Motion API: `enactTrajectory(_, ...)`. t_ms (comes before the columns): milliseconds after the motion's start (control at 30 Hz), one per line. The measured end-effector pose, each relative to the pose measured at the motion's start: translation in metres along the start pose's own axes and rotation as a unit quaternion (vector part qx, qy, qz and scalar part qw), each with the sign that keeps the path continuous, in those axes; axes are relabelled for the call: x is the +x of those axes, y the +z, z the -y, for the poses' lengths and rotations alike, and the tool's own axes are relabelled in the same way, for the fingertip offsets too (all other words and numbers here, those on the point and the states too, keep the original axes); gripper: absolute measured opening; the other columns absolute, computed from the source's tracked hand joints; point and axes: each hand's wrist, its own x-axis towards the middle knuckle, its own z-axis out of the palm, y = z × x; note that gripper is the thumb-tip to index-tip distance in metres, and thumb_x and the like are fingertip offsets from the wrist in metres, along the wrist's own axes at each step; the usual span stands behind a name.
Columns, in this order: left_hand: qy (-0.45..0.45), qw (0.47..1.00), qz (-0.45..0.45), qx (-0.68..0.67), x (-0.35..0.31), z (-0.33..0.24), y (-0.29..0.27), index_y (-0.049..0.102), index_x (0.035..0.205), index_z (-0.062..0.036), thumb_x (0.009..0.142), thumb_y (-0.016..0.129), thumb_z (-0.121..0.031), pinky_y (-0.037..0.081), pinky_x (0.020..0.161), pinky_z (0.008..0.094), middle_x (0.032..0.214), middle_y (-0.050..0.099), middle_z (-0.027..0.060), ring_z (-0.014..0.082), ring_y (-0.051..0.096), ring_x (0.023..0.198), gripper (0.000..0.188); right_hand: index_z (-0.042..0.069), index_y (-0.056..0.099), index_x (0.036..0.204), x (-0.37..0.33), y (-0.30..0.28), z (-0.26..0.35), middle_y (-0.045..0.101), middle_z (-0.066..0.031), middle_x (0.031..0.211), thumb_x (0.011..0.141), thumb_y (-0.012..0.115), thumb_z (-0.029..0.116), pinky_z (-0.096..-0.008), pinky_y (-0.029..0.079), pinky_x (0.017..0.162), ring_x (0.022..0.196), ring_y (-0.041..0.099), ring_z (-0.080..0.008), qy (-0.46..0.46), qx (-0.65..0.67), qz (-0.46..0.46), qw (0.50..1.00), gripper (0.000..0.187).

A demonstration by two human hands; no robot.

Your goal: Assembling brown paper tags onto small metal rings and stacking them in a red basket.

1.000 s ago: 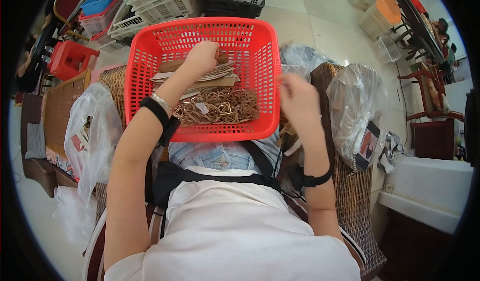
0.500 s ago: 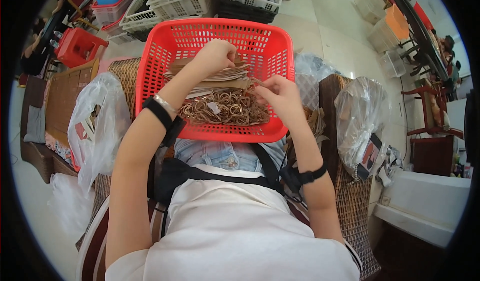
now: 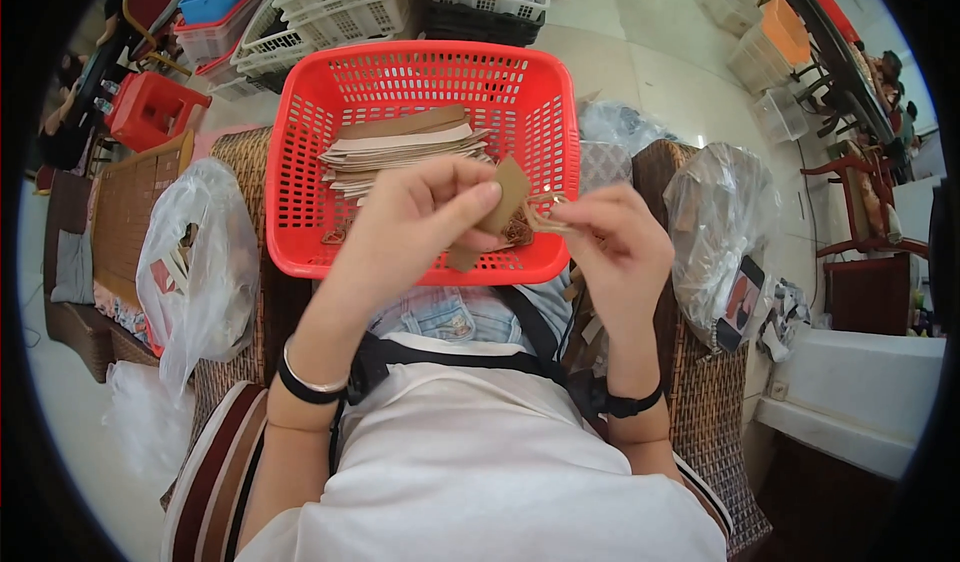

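A brown flat strip (image 3: 513, 190), perhaps leather, is pinched between the thumb and fingers of my left hand (image 3: 430, 212). Close to the strip's end, my right hand (image 3: 622, 242) grips a gold-coloured metal buckle (image 3: 538, 218); whether the two touch I cannot tell. Both hands are raised over the near side of a red plastic basket (image 3: 430, 48) on my lap. Inside, a stack of brown and pale strips (image 3: 400, 147) lies toward the back. My hands mostly hide the heap of metal buckles (image 3: 518, 232) at the front.
Clear plastic bags hang left (image 3: 205, 262) and right (image 3: 715, 232) on the woven armrests. Beyond the basket stand stacked white crates (image 3: 345, 7) and a black crate (image 3: 480, 22). A red stool (image 3: 155, 110) is at the far left; people sit around tables at both sides.
Both hands have come out of the basket toward me and drawn together. My left hand now holds a strip from the stack, and a buckle shows clearly in my right fingers.
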Motion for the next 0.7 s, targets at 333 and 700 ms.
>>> enactTrajectory(333, 0.044, 0.998, 0.017, -0.048, -0.006, 0.009, 0.008, 0.06, 0.105, 0.0062, 0.084, 0.063, 0.003, 0.055, 0.075, 0.0261, 0.097, 0.065, 0.0095, 0.0123, 0.064, 0.083, 0.022, 0.0, 0.067, 0.092, -0.011, 0.006, 0.02, 0.062, -0.0092, 0.09, 0.076, 0.061, -0.009, -0.0237, 0.048, 0.068, 0.076, 0.061, -0.0168, -0.06, -0.059, 0.026, 0.996, 0.019)
enactTrajectory(700, 0.026, 0.987, 0.141, 0.065, 0.001, -0.011, 0.008, 0.063, 0.097, 0.0044, 0.085, 0.061, 0.003, 0.05, 0.077, 0.0239, 0.089, 0.063, 0.0042, 0.0094, 0.061, 0.085, 0.012, -0.005, 0.062, 0.104, 0.011, -0.027, 0.02, 0.068, -0.0136, 0.091, 0.082, 0.066, -0.002, -0.0251, 0.055, 0.069, 0.077, 0.066, -0.0149, 0.285, 0.192, 0.098, 0.934, 0.022)
